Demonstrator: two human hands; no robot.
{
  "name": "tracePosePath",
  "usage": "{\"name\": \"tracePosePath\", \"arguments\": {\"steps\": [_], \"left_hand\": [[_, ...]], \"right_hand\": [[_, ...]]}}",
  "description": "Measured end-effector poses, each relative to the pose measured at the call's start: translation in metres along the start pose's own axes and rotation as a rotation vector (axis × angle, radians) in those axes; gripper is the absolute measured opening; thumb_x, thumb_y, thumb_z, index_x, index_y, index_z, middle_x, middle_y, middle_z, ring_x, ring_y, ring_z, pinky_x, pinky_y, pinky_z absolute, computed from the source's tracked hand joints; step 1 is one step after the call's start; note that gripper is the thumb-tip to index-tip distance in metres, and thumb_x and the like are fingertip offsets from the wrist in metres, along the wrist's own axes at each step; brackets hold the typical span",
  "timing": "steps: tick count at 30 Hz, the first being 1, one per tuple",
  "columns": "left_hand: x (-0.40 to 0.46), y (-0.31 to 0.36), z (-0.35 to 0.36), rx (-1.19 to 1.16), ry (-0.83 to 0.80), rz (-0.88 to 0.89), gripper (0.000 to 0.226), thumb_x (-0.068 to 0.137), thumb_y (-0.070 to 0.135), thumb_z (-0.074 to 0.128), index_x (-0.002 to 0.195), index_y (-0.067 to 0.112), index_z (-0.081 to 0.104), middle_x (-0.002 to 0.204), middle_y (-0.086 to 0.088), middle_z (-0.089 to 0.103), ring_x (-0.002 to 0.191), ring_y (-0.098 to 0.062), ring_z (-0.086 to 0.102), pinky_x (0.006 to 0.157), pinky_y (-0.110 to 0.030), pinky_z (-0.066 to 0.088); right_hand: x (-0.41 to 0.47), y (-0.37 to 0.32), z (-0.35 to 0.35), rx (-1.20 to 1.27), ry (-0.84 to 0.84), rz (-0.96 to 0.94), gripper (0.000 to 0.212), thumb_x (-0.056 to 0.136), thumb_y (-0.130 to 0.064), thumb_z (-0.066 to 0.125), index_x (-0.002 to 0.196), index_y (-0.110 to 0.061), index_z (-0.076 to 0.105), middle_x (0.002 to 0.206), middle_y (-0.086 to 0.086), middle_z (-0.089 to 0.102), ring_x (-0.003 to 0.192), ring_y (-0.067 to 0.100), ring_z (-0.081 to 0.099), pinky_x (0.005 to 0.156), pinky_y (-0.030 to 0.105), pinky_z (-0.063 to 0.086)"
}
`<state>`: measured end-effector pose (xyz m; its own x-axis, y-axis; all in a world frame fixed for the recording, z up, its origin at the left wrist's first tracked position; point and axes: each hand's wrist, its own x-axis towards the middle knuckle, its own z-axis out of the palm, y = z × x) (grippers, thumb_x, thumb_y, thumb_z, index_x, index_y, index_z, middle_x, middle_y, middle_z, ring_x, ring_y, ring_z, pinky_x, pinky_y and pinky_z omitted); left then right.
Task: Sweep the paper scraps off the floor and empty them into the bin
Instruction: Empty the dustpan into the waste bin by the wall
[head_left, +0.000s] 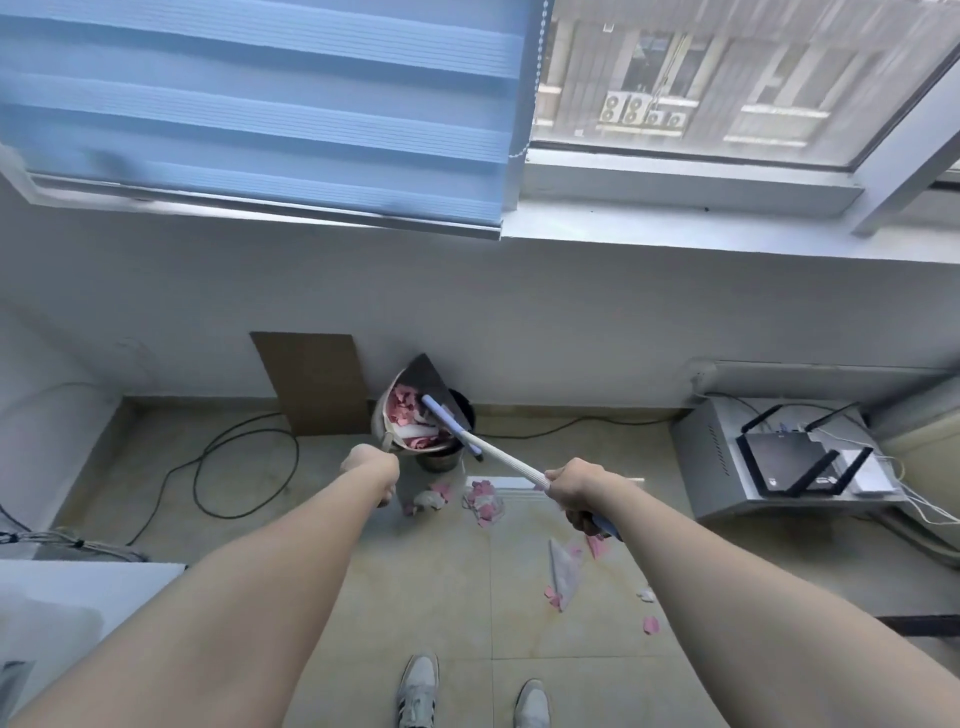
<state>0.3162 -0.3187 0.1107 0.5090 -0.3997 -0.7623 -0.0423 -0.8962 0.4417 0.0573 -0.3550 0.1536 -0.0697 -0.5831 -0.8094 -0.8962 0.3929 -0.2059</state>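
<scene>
My left hand (370, 463) grips the handle of a pale dustpan (385, 410), which is tilted up over a dark bin (440, 460) by the wall. Pink and white paper scraps (410, 410) lie in the pan. My right hand (575, 491) holds the white broom handle (501, 457). The dark broom head (427, 375) rests against the top of the pan. More scraps (484, 503) lie on the tiled floor in front of the bin, and others (563, 571) lie to the right near my feet.
A cardboard sheet (311, 384) leans on the wall left of the bin. A black cable (228, 467) loops over the floor at left. A grey metal box (711, 447) carrying a router (795, 462) stands at right. My shoes (418, 691) are at the bottom.
</scene>
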Motion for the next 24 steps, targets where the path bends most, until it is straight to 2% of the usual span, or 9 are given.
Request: {"name": "tracePosePath", "arguments": {"steps": [3,6,8,11,14,18,22,24], "left_hand": [[0.023,0.007,-0.019,-0.257,-0.198,-0.159,0.023,0.095,0.008,0.030,0.075,0.010,0.041,0.056,-0.001,0.028,0.026,-0.008,0.023,0.036,-0.006,0.024],[0.028,0.014,-0.038,-0.418,-0.452,-0.306,0.017,0.093,0.007,0.033,0.078,0.006,0.040,0.060,-0.005,0.039,0.024,-0.014,0.036,0.030,-0.011,0.036],[0.028,0.013,-0.042,-0.568,-0.552,-0.322,0.017,0.092,0.004,0.034,0.076,0.007,0.041,0.054,-0.008,0.041,0.024,-0.012,0.037,0.027,-0.011,0.033],[0.029,0.009,-0.033,-0.788,-0.577,-0.294,0.032,0.099,0.006,0.032,0.068,0.015,0.034,0.037,0.000,0.029,0.020,-0.009,0.026,0.022,-0.012,0.020],[0.029,0.004,-0.015,-0.807,-0.572,-0.280,0.035,0.103,0.012,0.028,0.069,0.014,0.033,0.034,0.000,0.027,0.019,-0.008,0.024,0.021,-0.013,0.018],[0.023,0.005,0.005,-0.769,-0.558,-0.231,0.036,0.097,0.001,0.016,0.070,0.014,0.035,0.037,0.002,0.025,0.020,-0.007,0.022,0.021,-0.013,0.017],[0.016,0.006,0.020,-0.756,-0.521,-0.228,0.036,0.096,0.000,0.012,0.073,0.016,0.035,0.059,0.004,0.021,0.020,-0.007,0.022,0.023,-0.010,0.017],[0.010,0.006,0.025,-0.759,-0.511,-0.205,0.037,0.095,-0.002,0.011,0.075,0.015,0.036,0.052,0.003,0.024,0.020,-0.007,0.022,0.024,-0.009,0.017]], "right_hand": [[0.003,-0.010,0.016,0.016,0.007,0.011,0.044,0.097,-0.027,0.035,0.132,-0.016,0.057,0.065,0.011,0.054,0.037,0.017,0.040,0.042,0.018,0.036],[-0.001,-0.015,0.023,0.043,0.010,0.012,0.045,0.094,-0.019,0.031,0.131,-0.019,0.057,0.063,0.009,0.051,0.028,0.015,0.035,0.040,0.016,0.035],[-0.003,-0.015,0.027,0.040,0.004,0.011,0.042,0.094,-0.014,0.030,0.126,-0.019,0.057,0.063,0.008,0.048,0.023,0.013,0.032,0.039,0.015,0.033],[-0.002,-0.011,0.036,0.048,0.016,0.016,0.042,0.097,-0.015,0.030,0.131,-0.017,0.054,0.064,0.011,0.050,0.031,0.016,0.038,0.040,0.017,0.034],[-0.001,-0.004,0.043,0.045,0.017,0.005,0.055,0.091,-0.010,0.027,0.137,-0.024,0.053,0.066,0.011,0.051,0.034,0.017,0.040,0.042,0.021,0.035],[-0.001,0.002,0.043,0.052,0.039,0.009,0.053,0.092,-0.010,0.028,0.136,-0.025,0.054,0.066,0.011,0.051,0.025,0.015,0.036,0.039,0.019,0.035],[-0.005,0.008,0.039,0.076,0.059,0.013,0.055,0.093,-0.010,0.029,0.138,-0.030,0.053,0.066,0.011,0.051,0.022,0.014,0.036,0.037,0.017,0.035],[-0.006,0.012,0.038,0.084,0.063,0.008,0.055,0.092,-0.009,0.028,0.137,-0.030,0.053,0.065,0.011,0.052,0.022,0.015,0.037,0.036,0.017,0.036]]}}
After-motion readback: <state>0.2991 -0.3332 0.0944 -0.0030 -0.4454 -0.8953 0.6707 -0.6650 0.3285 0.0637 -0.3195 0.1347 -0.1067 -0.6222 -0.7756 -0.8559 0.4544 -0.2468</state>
